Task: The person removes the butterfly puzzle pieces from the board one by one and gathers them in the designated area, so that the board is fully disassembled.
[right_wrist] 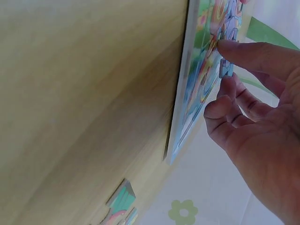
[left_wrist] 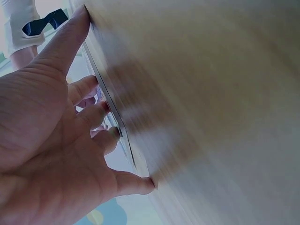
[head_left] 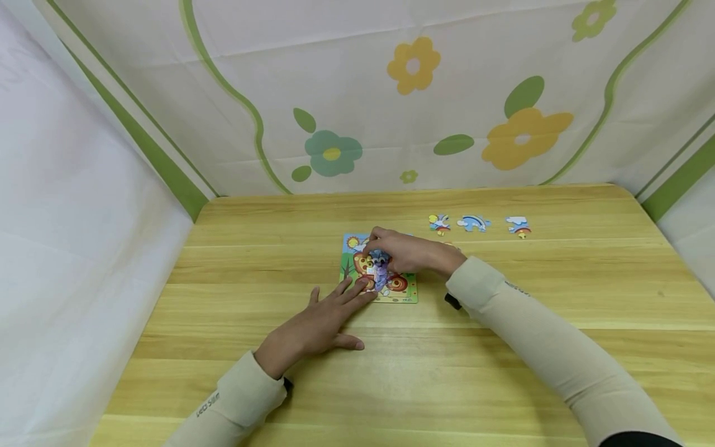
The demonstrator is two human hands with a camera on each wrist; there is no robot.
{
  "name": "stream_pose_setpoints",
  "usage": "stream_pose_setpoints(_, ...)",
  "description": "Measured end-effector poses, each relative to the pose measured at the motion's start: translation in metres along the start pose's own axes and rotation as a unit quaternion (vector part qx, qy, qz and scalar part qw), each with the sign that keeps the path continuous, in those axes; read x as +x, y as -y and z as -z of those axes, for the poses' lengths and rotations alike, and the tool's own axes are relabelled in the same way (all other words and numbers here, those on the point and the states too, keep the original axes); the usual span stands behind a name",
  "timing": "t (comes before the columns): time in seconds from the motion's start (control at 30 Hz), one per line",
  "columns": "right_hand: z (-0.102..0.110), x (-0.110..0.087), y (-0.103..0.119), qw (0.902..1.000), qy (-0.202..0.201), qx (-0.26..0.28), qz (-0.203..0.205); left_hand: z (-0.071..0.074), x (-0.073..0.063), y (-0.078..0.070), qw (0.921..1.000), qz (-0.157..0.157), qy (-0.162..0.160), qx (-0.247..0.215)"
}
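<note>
A jigsaw puzzle board (head_left: 412,292) with a colourful butterfly picture lies on the table. My right hand (head_left: 403,249) reaches over it from the right and pinches a small bluish puzzle piece (right_wrist: 226,68) between thumb and fingers, at the middle of the picture. The thumb tip comes right down to the board's surface in the right wrist view. My left hand (head_left: 329,320) lies spread at the board's near left edge. Its middle fingertips rest on the board, while the thumb and little finger reach out to either side. The right hand hides part of the board's upper right.
Three loose puzzle pieces, one with a sun (head_left: 439,223), one with a rainbow (head_left: 473,223) and one with a cloud (head_left: 518,226), lie at the back right of the wooden table (head_left: 251,261). Another is mostly hidden behind the right wrist. A flowered cloth (head_left: 363,93) hangs behind.
</note>
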State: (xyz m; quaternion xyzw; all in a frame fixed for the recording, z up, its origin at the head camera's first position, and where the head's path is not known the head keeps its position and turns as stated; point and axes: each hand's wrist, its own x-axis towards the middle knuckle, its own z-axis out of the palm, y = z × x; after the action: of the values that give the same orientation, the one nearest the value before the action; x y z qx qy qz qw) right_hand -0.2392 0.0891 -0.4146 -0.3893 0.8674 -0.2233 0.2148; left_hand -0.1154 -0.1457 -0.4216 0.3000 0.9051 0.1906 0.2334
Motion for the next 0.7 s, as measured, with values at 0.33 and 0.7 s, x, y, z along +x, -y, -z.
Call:
stream_pose_setpoints(0.33, -0.0013, -0.0009, -0.0004, 1.0000, 0.005, -0.001, -0.002, 0.0002, -0.0002, -0.0008, 1.0000, -0.003, -0.001, 0.002)
stream_pose_setpoints(0.7, -0.0013, -0.0019, 0.0007, 1.0000, -0.005, -0.001, 0.004, 0.0001, -0.0003, -0.0006, 1.0000, -0.005, -0.001, -0.001)
